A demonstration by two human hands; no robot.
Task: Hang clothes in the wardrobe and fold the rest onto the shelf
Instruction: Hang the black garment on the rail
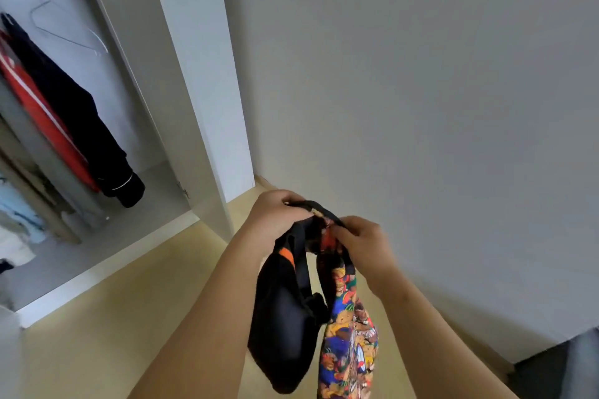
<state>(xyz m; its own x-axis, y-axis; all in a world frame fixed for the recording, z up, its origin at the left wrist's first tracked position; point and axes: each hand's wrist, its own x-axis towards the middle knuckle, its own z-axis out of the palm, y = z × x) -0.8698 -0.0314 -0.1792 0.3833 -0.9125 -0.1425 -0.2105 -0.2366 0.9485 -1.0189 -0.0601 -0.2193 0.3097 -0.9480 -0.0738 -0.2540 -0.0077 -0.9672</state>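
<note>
Both arms bare, reaching forward. Left forearm (pixel 207 317) enters from 7 o'clock, right forearm (pixel 424 317) from 5 o'clock, converging. Left hand (pixel 278 220) knuckles up, fingers curled. Right hand (pixel 363 240) just beside it at 4 o'clock, pinching. Both grip the garment (pixel 285 317).

garment (pixel 285 317): soft matt black cloth, printed lining | wardrobe (pixel 194 74): smooth matt white panels | hanger (pixel 69 32): thin wire | floor (pixel 129 317): smooth pale wood-look
</note>
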